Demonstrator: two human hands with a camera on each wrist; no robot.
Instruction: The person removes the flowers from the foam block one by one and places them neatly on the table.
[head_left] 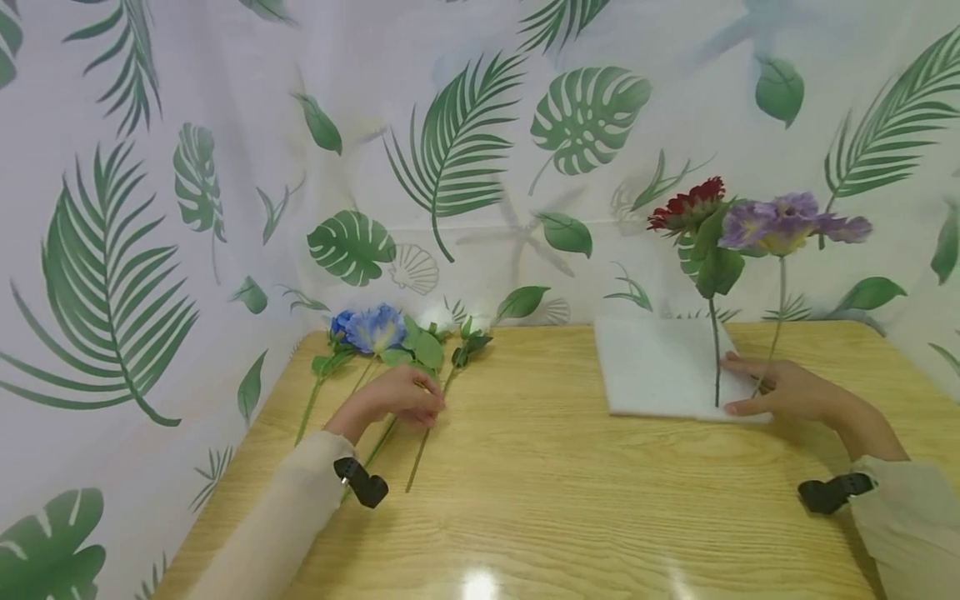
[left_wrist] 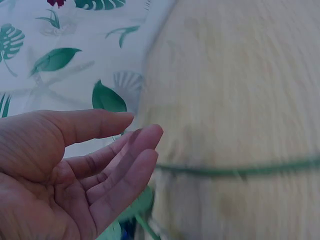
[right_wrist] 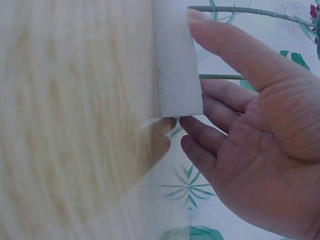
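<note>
My left hand hovers over several flower stems on the left of the table, its fingers loosely bent. In the left wrist view nothing lies between thumb and fingers; a green stem passes beyond the fingertips. Beneath and behind this hand lie blue flowers and a white flower. At the right, my right hand touches the corner of a white foam slab, thumb at its front edge, fingers extended along its side. A red flower and a purple flower stand upright from the slab.
The wooden table has a leaf-patterned white cloth hanging behind it and along its left side. Black straps with small devices sit on both wrists.
</note>
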